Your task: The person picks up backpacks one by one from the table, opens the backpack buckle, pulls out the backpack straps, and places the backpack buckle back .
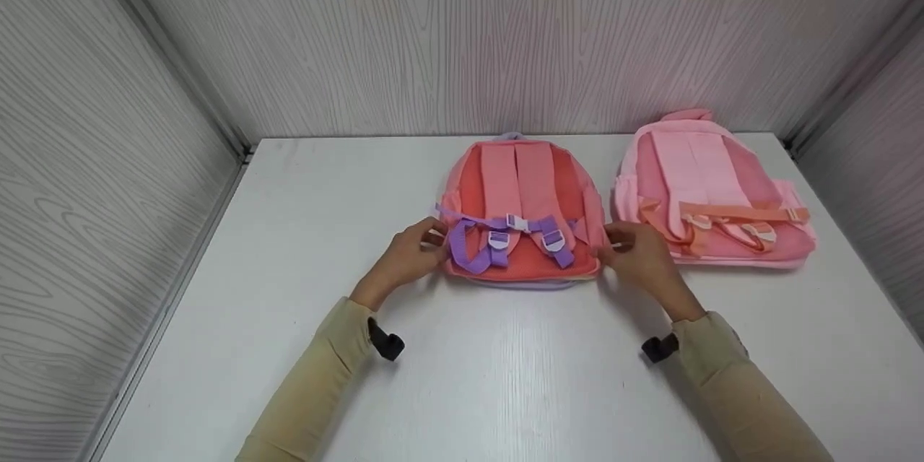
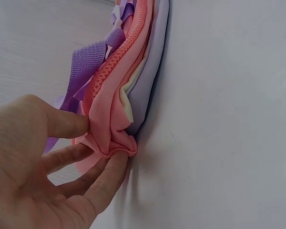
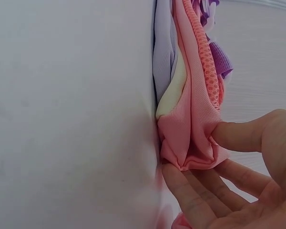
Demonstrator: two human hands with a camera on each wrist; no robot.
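Observation:
A small coral-pink backpack [image 1: 538,191] lies with its straps facing up on the white table. Purple webbing and white buckles [image 1: 517,223] cross its lower back. At its left lower side, my left hand [image 1: 413,254] pinches the pink side pocket [image 2: 107,138] between thumb and fingers. My right hand [image 1: 642,260] likewise grips the opposite side pocket [image 3: 190,148], thumb on top and fingers at the outer edge. Lavender and pale yellow fabric shows along the bag's underside in both wrist views. The bag's front is face down and hidden.
Right of it lies a second, lighter pink backpack [image 1: 704,166] with orange straps, close behind my right hand. Wood-grain panels rise at the back [image 1: 404,36], left [image 1: 86,216] and right of the white table [image 1: 462,390].

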